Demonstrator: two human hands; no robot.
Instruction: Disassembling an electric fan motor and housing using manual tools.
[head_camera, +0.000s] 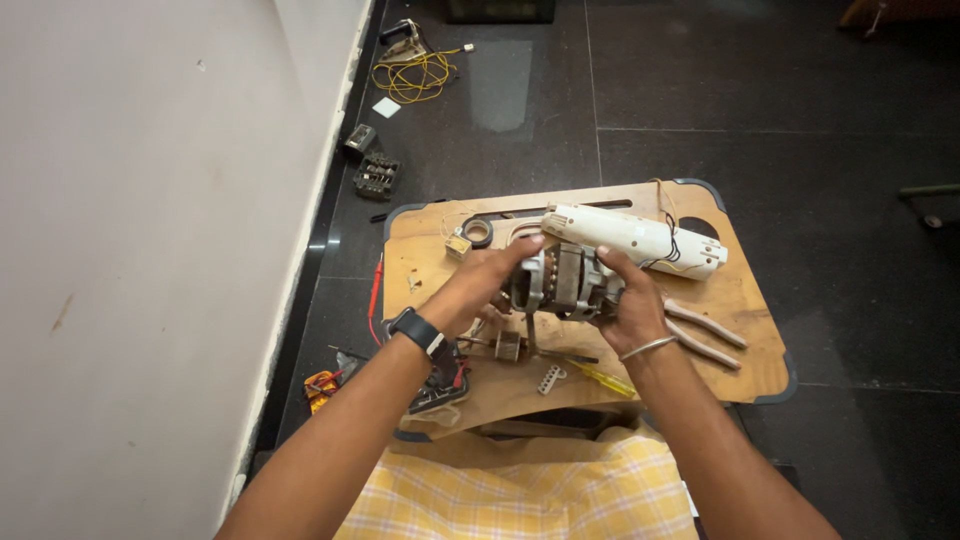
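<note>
We hold the electric motor (560, 283) just above the wooden worktop (720, 300) — left hand (478, 285) and right hand (625, 300) each wrap 1 end, fingers closed on it. It looks heavy, rigid metal — best gripped by the end housings.

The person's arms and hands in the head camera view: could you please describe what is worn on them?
Both forearms are bare, with no sleeves and no gloves. The left hand has a black wristwatch with a dark rectangular face strapped at the wrist. The right hand has a thin silver metal bangle around the wrist. No rings can be made out.
</note>
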